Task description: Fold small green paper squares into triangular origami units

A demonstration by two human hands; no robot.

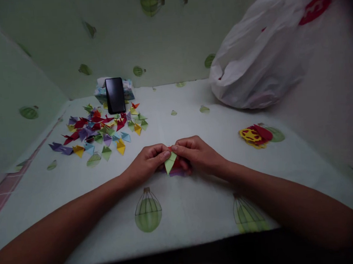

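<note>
Near the middle of the table, a small folded light green paper (170,164) is pinched between both hands, its point facing down toward me. My left hand (150,159) grips its upper left edge with thumb and fingers. On the upper right edge, my right hand (197,152) holds it the same way, thumb on top. A bit of red-orange shows at the paper's top between the thumbs. Beneath the hands lie red and purple pieces (177,172), partly hidden by the fingers.
Many coloured folded papers (105,131) lie at the back left, before a black phone (115,95) leaning on a tissue box (129,89). Yellow and red cut-outs (255,135) lie at the right. A large white plastic bag (255,61) stands at the back right.
</note>
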